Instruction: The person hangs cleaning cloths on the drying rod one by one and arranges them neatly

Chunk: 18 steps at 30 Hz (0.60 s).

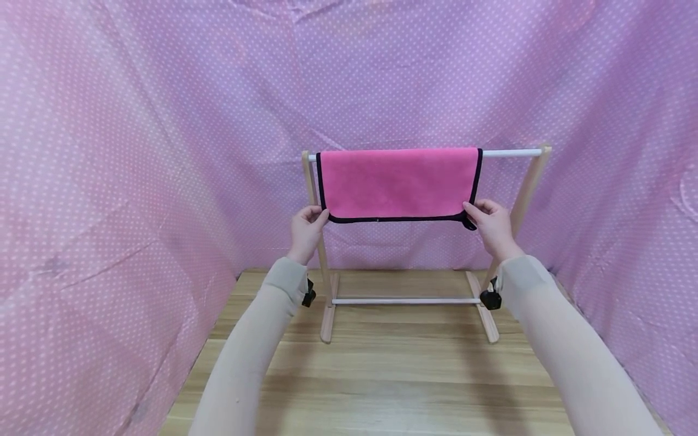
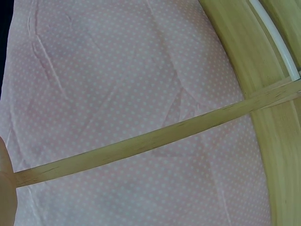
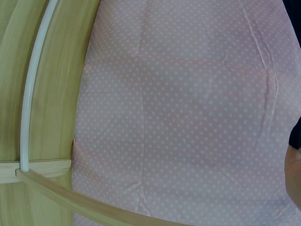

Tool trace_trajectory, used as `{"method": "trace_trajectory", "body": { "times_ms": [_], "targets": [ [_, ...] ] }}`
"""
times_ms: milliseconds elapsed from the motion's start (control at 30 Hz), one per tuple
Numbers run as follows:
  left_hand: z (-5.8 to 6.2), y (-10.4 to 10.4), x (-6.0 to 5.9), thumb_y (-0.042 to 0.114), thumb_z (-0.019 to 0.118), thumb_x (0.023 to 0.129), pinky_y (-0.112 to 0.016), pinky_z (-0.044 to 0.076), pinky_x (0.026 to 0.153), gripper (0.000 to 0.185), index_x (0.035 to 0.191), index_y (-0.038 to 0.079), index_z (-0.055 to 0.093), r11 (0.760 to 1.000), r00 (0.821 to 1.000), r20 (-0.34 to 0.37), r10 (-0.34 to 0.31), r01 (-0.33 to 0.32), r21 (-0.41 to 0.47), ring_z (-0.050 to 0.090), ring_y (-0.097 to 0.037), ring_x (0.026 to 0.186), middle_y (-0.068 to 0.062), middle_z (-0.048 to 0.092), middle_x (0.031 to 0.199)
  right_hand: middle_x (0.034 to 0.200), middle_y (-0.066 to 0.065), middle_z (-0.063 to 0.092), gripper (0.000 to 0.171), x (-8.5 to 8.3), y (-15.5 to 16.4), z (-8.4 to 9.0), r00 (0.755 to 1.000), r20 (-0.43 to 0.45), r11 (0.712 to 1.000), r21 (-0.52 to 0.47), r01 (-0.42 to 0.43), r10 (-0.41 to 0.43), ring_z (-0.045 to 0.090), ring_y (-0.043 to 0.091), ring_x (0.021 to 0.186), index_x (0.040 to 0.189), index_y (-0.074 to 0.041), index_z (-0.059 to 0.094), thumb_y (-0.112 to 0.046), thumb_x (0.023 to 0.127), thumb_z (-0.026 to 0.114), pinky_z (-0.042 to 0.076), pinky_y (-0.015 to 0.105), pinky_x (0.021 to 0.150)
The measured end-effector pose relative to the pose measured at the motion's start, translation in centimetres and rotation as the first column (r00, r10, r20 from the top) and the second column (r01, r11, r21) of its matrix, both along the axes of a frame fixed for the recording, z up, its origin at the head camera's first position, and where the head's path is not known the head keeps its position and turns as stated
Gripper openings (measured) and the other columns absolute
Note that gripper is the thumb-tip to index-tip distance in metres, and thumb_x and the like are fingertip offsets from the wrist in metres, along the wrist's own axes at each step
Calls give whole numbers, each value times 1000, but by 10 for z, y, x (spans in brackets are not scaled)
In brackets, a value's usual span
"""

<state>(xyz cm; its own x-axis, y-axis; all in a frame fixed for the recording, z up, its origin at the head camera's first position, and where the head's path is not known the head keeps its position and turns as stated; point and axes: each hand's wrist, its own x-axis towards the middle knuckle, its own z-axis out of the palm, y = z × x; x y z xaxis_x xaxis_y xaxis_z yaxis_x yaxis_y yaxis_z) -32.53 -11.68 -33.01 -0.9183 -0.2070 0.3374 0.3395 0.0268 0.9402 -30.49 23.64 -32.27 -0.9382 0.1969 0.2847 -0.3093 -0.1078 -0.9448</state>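
A pink cloth [image 1: 398,184] with black edging hangs over the white top bar [image 1: 512,153] of a wooden rack [image 1: 526,188]. At its lower left corner my left hand [image 1: 307,230] pinches the black edge between thumb and fingers. My right hand [image 1: 492,227] pinches the lower right corner, where a small black loop [image 1: 469,224] dangles. The cloth's front hangs flat between both hands. Only a sliver of the left hand [image 2: 6,188] enters the left wrist view, and a bit of the right hand [image 3: 293,176] shows in the right wrist view.
The rack's feet [image 1: 327,324] stand on a wood-grain table [image 1: 403,369], joined by a lower white bar [image 1: 403,301]. Pink dotted fabric [image 1: 163,121] surrounds the table at the back and sides. A dark wrist device [image 1: 491,297] sits under the right sleeve.
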Motion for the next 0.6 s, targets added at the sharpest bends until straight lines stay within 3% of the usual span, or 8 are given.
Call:
{"method": "trace_trajectory", "body": {
  "times_ms": [200,433,600],
  "targets": [
    [-3,0,-2,-3,65,85,-9,51,67,14,94,-14,61,1000,1000,6,5,-5,4,57,3,68,10,60,73,63,-16,61,25,-1,2,-4,998,27,996,69,53,-55,55,-5,60,68,-23,62,-8,88,65,46,6,59],
    [-4,0,-3,-3,68,83,-9,49,64,7,87,-6,64,999,1000,-7,29,-29,-17,57,1,68,2,64,76,65,-20,59,22,-2,1,-3,993,43,984,148,98,-106,52,-7,63,71,-23,58,-12,89,65,44,5,60],
    [-5,0,-4,-4,68,82,-8,49,64,5,82,-2,63,999,999,2,34,-34,-1,57,2,67,2,63,74,64,-19,60,23,-5,0,-1,992,51,988,109,106,-112,54,-7,62,71,-22,57,-9,89,65,45,5,61]
  ]
}}
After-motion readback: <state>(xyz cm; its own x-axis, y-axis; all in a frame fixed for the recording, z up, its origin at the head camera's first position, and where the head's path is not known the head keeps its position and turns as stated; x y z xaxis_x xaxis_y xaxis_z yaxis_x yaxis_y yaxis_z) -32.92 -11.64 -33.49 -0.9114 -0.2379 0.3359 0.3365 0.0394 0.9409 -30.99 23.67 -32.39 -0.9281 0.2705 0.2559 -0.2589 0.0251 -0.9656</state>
